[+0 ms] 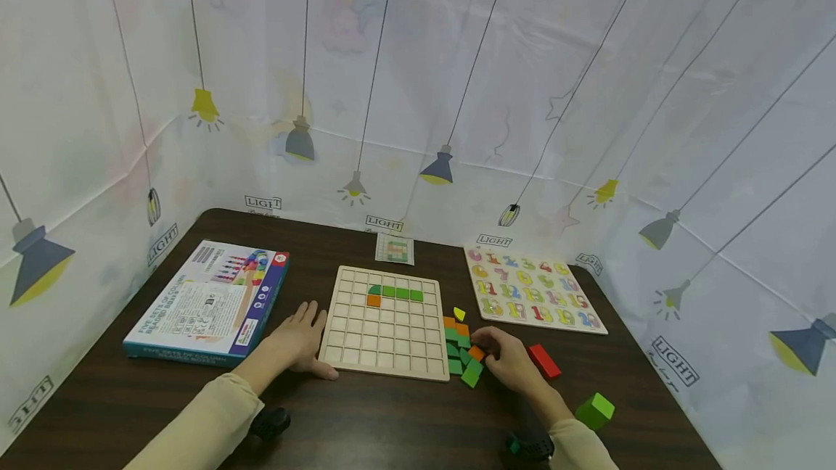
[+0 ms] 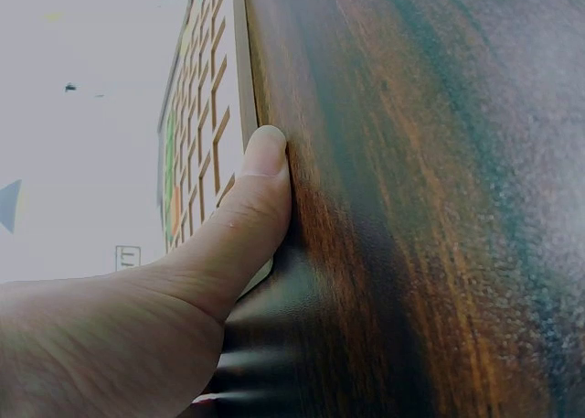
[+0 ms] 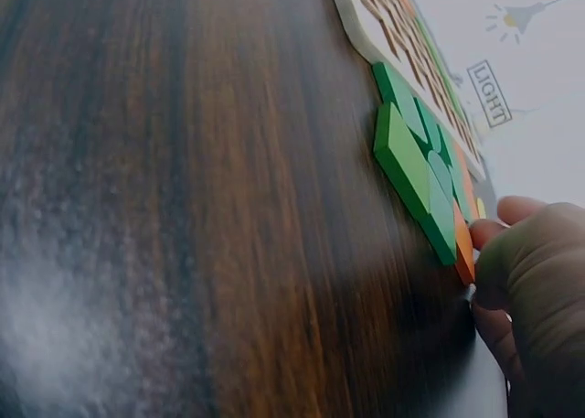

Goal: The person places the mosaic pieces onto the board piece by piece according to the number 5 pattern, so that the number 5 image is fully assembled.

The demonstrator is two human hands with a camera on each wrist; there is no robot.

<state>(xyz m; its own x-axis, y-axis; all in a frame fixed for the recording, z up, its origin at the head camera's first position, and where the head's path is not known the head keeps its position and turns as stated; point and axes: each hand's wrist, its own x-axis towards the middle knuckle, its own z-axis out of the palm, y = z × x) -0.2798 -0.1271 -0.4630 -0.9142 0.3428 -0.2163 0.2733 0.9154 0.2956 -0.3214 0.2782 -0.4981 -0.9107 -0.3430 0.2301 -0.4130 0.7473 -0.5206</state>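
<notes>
My left hand (image 1: 297, 339) rests at the left edge of a wooden grid board (image 1: 385, 343), its fingers extended. In the left wrist view, the thumb (image 2: 260, 176) lies along the board's front edge. On the grid sit a two-coloured rounded green tile (image 1: 375, 289), an orange tile (image 1: 373, 301) below it and a row of green tiles (image 1: 403, 294). Right of the board, my right hand (image 1: 512, 361) has bent fingers and pinches a loose orange tile (image 1: 477, 352); its fingertips partly hide the contact. Several green tiles (image 3: 425, 176) lie beside that hand.
A boxed set (image 1: 202, 303) lies at the left, a small printed card (image 1: 395, 249) behind the board. A number puzzle board (image 1: 532, 289) stands back right. Red block (image 1: 544, 361) and green block (image 1: 595, 411) are right of my right hand; a yellow piece (image 1: 459, 314) lies near the board.
</notes>
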